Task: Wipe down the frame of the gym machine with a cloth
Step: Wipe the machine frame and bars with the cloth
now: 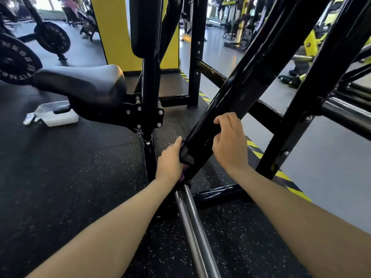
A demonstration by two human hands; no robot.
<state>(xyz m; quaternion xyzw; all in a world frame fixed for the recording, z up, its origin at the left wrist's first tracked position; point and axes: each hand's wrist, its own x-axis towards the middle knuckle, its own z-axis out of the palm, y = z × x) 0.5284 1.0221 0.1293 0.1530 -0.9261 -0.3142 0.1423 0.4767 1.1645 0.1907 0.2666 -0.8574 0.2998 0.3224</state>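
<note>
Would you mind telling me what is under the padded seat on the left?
Under the padded seat a white plastic container lies on the black rubber floor. The seat covers the container's far end, so its full shape cannot be seen.

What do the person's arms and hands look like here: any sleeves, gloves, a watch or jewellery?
Both forearms are bare up to the frame's lower edge, with no sleeve in view. The left hand and right hand wear no gloves. No watch, bracelet or ring shows on the visible parts of either wrist or hand.
</note>
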